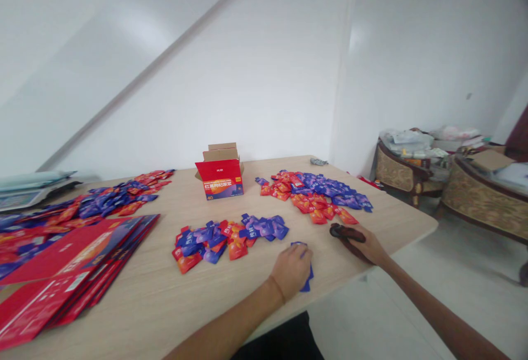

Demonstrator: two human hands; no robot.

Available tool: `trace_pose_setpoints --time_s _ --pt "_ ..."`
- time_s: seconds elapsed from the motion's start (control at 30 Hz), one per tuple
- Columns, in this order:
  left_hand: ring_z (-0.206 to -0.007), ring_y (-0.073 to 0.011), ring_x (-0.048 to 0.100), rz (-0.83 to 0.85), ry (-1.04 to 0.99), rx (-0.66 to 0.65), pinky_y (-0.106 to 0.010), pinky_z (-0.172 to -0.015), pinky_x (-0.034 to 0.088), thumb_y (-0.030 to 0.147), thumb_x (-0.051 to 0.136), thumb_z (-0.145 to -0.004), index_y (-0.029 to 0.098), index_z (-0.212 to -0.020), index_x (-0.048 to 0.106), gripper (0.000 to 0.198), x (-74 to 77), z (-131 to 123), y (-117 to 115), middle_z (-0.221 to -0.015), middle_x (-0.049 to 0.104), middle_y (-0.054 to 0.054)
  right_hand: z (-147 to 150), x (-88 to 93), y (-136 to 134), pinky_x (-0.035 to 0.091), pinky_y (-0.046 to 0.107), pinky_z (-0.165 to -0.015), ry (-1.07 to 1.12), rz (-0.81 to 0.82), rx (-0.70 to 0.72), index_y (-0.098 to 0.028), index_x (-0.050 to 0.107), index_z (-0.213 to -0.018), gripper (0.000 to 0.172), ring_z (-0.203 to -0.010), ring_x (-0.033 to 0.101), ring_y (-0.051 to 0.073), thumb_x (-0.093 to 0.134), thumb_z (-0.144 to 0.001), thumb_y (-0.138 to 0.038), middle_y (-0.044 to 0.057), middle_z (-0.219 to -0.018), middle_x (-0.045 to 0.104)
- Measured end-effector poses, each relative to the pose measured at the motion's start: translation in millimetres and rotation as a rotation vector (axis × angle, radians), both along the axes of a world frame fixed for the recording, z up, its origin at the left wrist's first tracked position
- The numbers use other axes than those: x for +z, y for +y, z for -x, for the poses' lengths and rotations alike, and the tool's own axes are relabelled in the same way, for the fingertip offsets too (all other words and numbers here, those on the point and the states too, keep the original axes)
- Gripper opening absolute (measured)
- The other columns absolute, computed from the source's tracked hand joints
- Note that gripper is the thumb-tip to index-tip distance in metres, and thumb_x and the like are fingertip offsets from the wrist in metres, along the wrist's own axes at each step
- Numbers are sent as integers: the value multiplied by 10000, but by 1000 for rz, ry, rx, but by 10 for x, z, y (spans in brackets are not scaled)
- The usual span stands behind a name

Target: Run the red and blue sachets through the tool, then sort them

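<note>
My left hand [291, 272] rests low over the table with its fingers curled down on blue sachets [306, 284], whose ends stick out past the fingers. To the right, my right hand [368, 245] is closed around a dark brown hand tool [350, 240] with a rounded front end; its exact kind is unclear. Left of my left hand lies a row of mixed blue and red sachets [235, 237]. Beyond my right hand spreads a larger pile of red and blue sachets [315, 190]. A red printed carton [221, 175] stands upright with its top flaps open.
Flattened red cartons [82, 272] are stacked at the left. Behind them is a long heap of sachets [94, 201]. A small crumpled grey item [318, 162] lies near the far table edge. Patterned armchairs [406, 170] loaded with bags stand at the right.
</note>
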State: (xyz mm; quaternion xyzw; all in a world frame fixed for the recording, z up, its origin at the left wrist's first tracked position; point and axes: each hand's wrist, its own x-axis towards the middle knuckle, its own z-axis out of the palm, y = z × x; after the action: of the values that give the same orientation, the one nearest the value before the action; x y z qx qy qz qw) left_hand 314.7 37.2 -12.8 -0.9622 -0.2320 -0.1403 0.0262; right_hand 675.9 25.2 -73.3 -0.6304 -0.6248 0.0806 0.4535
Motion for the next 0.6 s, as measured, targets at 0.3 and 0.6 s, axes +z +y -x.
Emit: trace_pose_setpoints --time_s 0.3,0.6 --pt "-1237 -278 577 -201 -87 108 -393 -1036 482 250 542 -991 142 -1393 559 416 -667 609 -826 -1340 631 -141 357 63 -180 564 423 -896 -425 3 -217 -296 670 -1279 484 -1023 680 303 634 -807 -394 88 -1298 638" --pt "-1213 -285 577 -259 -157 50 -405 -1055 465 195 503 -1012 116 -1361 565 363 -676 741 -754 -1311 633 -135 1499 879 -371 517 391 -989 -482 -131 99 -295 674 -1271 450 -1165 623 297 676 -821 -316 86 -1322 624"
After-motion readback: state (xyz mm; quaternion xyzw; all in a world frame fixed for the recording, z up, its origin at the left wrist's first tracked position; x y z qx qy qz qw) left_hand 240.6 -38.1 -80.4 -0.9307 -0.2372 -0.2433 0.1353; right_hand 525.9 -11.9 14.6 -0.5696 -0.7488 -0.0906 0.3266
